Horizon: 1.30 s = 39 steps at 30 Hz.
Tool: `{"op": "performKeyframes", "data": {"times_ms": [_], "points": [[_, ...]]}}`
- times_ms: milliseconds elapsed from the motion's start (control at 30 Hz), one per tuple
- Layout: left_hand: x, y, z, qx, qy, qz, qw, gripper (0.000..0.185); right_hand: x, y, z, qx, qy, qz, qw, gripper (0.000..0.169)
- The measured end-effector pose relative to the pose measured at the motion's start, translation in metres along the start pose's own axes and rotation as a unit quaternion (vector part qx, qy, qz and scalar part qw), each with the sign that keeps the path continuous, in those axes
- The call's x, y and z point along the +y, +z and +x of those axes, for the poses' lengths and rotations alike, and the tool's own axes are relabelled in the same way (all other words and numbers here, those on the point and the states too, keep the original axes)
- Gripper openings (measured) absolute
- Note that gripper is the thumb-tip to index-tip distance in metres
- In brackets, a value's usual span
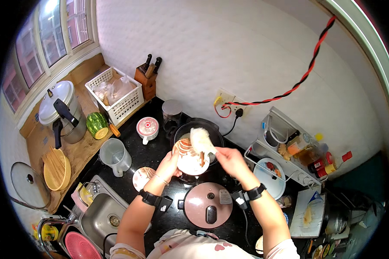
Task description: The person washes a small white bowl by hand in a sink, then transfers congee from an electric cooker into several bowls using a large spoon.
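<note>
My left hand (168,163) grips the rim of a small round bowl (192,165), pale inside with brown markings. In my right hand (229,162) is the narrow end of a whitish paddle-shaped piece (201,140), which looks like a rice paddle. Its broad end sits above the bowl, pointing away from me. Both are held over a black round pot (210,128) by the wall; bowl and hands hide most of its inside. Left of the bowl lies a patterned small dish (144,178), partly behind my left wrist. Nearer my body is a pink round cooker lid (209,204).
A lidded cup (147,129), a glass jar (172,111) and a plastic jug (116,157) stand to the left. The steel sink (100,212) is at lower left. To the right, a wall rack (278,150) holds bottles above a plate (269,178). A cable (246,223) runs beside the lid.
</note>
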<state>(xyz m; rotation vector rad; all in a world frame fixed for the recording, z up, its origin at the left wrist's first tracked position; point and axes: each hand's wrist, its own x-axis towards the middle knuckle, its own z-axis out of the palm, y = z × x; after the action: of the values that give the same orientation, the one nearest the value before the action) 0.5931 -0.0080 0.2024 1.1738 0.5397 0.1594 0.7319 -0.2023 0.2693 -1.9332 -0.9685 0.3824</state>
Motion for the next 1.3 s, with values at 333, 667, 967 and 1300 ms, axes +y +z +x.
{"op": "performKeyframes", "data": {"times_ms": [333, 667, 967, 1300], "points": [[-0.024, 0.019, 0.019, 0.072, 0.044, -0.028, 0.996, 0.054, -0.025, -0.004, -0.03, 0.025, -0.125, -0.301, 0.945, 0.027], [-0.025, -0.022, 0.022, 0.201, 0.113, -0.095, 0.968, 0.047, -0.01, 0.003, 0.001, 0.047, -0.002, -0.22, 0.974, 0.023], [-0.027, -0.057, 0.015, 0.24, 0.106, -0.129, 0.956, 0.048, 0.057, 0.029, 0.053, -0.105, 0.153, -0.474, 0.861, 0.018], [-0.037, -0.065, 0.008, 0.267, 0.076, -0.152, 0.949, 0.046, 0.068, 0.053, 0.077, -0.131, 0.196, -0.42, 0.876, 0.021]]}}
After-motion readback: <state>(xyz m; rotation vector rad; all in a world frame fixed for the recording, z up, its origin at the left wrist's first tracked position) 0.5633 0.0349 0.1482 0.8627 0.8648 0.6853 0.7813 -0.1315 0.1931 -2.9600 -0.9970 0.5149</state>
